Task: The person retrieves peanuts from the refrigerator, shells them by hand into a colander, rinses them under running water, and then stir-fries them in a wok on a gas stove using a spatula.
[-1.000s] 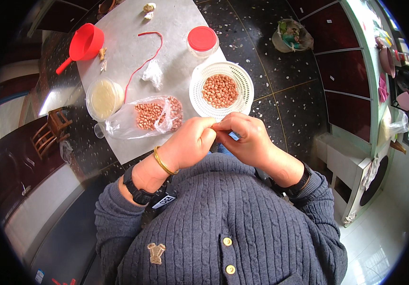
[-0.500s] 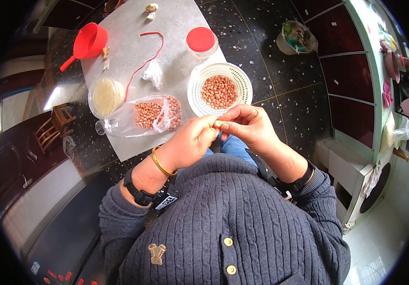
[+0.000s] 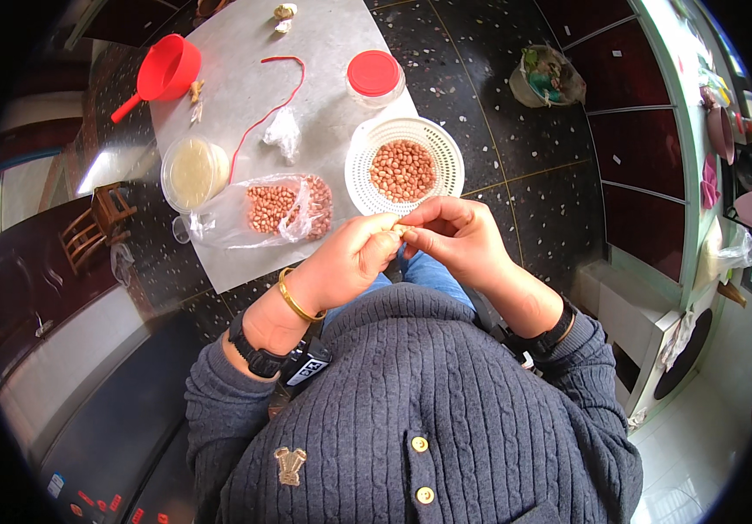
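Observation:
My left hand (image 3: 360, 255) and my right hand (image 3: 465, 243) meet just in front of my body, their fingertips pinched together. Something small and pale seems to sit between them, but the fingers hide most of it. Right beyond the fingertips, a white perforated basket (image 3: 453, 166) holds many reddish-brown peanuts (image 3: 402, 170). Beside my left hand lies a see-through plastic bag (image 3: 223, 212), with more peanuts (image 3: 269, 208) showing inside.
On the grey table (image 3: 219, 122) are a red-lidded jar (image 3: 373, 73), a red ladle (image 3: 169, 70), a round tub (image 3: 194, 173), a red cord (image 3: 247, 131), a crumpled white bag (image 3: 283, 135) and garlic (image 3: 284, 12). A lined bin (image 3: 547, 77) stands on the dark floor.
My hands stay pinched together in almost the same spot, with only slight finger movement. The view has shifted a little; nothing on the table has visibly been moved.

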Demonstrator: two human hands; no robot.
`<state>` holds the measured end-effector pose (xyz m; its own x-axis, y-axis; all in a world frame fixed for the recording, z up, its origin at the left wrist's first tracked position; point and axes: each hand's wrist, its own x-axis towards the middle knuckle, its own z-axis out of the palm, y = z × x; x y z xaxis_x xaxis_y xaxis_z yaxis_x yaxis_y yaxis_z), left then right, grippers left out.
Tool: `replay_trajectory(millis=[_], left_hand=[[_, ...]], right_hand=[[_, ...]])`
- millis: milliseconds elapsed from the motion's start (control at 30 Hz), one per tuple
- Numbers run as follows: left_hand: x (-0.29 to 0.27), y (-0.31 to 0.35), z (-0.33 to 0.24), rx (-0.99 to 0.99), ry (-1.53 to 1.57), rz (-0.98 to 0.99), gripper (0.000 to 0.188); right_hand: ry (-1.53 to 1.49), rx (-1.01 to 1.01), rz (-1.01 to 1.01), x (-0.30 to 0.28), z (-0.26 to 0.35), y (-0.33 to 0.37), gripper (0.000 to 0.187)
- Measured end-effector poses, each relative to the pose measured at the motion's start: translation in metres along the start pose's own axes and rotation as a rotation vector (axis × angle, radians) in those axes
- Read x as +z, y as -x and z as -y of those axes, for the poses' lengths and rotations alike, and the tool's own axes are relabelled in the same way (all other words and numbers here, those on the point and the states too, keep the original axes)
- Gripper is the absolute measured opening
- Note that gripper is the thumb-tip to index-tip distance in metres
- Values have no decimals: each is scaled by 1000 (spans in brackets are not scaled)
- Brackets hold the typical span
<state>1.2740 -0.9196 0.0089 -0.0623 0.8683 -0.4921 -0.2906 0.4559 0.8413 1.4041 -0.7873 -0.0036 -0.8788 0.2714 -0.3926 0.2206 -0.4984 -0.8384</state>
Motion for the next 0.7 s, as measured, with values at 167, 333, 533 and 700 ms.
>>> replay_trajectory(millis=[167,333,533,700], left_hand=[[3,2,2,149,-236,-82,19],[8,2,3,126,-92,-149,19],[3,5,6,83,-29,-99,19],[-5,11,18,121,-215,-123,17]], right_hand=[[327,-109,-21,6,2,3,8],[-10,12,24,7,4,-4,8],[-351,154,69,2,-5,-8,10],[-269,82,-7,-19,-40,-28,10]])
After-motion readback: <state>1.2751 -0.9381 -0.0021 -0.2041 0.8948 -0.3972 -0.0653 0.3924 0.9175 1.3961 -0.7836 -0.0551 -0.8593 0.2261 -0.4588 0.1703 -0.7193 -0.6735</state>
